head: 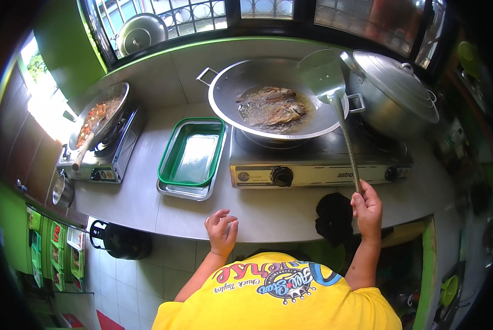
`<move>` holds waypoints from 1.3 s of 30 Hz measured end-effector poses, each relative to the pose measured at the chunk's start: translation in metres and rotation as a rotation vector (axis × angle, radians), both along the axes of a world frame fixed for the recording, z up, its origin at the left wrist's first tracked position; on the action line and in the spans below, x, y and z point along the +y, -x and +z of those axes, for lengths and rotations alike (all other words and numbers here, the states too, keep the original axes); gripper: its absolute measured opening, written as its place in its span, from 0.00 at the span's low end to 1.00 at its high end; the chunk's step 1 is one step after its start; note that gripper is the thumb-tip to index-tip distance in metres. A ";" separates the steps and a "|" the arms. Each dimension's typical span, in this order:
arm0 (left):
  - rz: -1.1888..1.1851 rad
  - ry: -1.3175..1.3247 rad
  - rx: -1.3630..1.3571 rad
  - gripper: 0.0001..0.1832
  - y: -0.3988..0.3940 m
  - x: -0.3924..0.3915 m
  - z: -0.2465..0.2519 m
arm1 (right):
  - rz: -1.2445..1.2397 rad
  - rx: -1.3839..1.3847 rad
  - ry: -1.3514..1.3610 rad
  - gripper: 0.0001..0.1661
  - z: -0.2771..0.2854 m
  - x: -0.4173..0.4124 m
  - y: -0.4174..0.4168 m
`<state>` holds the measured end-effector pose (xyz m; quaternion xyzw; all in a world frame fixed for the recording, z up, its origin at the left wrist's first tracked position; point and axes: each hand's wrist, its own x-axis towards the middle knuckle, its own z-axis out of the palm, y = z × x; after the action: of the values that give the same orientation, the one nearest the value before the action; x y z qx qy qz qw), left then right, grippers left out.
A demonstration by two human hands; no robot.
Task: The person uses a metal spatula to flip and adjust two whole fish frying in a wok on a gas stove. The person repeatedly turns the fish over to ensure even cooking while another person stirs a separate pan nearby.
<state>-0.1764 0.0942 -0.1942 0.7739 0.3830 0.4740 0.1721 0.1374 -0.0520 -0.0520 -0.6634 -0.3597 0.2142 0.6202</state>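
Note:
My right hand (367, 209) grips the handle end of a long metal wok turner (345, 136). The turner's broad perforated blade is raised over the right rim of a large metal wok (225, 97). Browned pieces of fish (277, 111) fry in bubbling oil inside the wok, which sits on a gas stove (254, 161). My left hand (221, 231) holds nothing, its fingers loosely curled and apart above the counter's front edge. Beyond it, a green rectangular tray (164, 165) rests on a metal tray (188, 193) to the wok's left.
A lidded metal pot (386, 95) stands right of the wok. On the left, a smaller stove (116, 165) carries a pan (118, 99) of diced food with a wooden-handled utensil (81, 152). A black cloth (335, 216) hangs over the counter edge (271, 235); a dark gas cylinder (126, 241) stands below.

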 end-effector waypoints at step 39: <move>-0.008 -0.010 0.012 0.05 -0.001 0.002 -0.001 | -0.029 -0.152 0.061 0.22 0.014 0.005 0.000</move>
<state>-0.1751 0.0963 -0.1953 0.7792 0.3784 0.4706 0.1680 0.1371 -0.0475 -0.0377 -0.7015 -0.3895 0.1651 0.5736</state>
